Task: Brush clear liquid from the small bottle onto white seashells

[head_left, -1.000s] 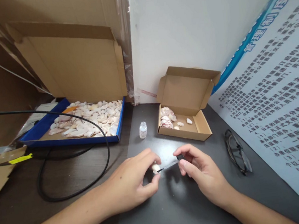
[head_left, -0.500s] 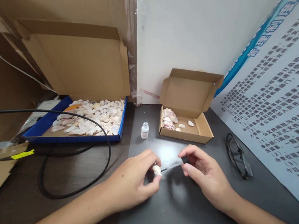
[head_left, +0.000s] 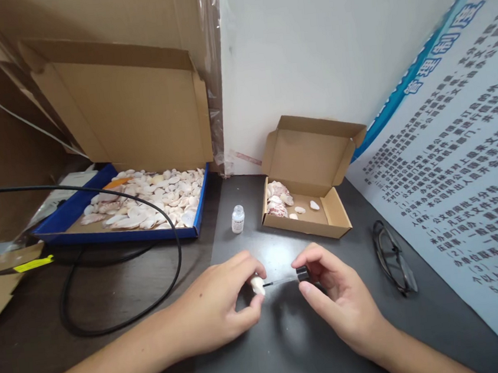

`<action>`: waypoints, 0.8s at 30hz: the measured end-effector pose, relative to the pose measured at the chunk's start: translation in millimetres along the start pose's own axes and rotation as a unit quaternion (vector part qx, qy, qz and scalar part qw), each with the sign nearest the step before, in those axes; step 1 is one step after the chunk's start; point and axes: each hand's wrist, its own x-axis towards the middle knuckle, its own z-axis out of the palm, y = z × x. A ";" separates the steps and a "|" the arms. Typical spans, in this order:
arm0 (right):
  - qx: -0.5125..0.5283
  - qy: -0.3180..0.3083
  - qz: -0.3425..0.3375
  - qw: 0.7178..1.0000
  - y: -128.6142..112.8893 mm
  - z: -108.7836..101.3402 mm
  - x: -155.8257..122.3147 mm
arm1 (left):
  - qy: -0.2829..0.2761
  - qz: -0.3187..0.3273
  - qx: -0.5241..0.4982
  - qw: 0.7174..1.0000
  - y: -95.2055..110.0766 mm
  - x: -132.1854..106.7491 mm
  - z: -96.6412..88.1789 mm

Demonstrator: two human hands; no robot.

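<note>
Between the thumb and fingers of my left hand (head_left: 228, 301) is a small white seashell (head_left: 257, 284). My right hand (head_left: 338, 296) is closed on the black cap of a brush applicator (head_left: 301, 273), whose thin clear stem points left. The dark brush tip is at the shell's right side; whether it touches I cannot tell. A small clear glass bottle (head_left: 237, 220) with a white label stands uncapped on the dark table, beyond my hands. Part of the shell is hidden by my left fingers.
At back left, a blue-edged cardboard box (head_left: 178, 233) holds many seashells. A smaller open cardboard box (head_left: 311, 230) with several shells stands at back right. Folded glasses (head_left: 392, 257) lie far right. A black cable (head_left: 180, 259) loops across the left side. A printed poster (head_left: 460, 128) covers the right wall.
The brush applicator's cap shows more clearly as my right fingers have shifted around it. The view has moved slightly. My left hand keeps holding the seashell.
</note>
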 end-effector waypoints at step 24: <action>-0.007 0.000 -0.003 1.000 -3.7 0.0 0.4 | -0.009 -0.004 0.010 1.000 -0.4 0.1 0.1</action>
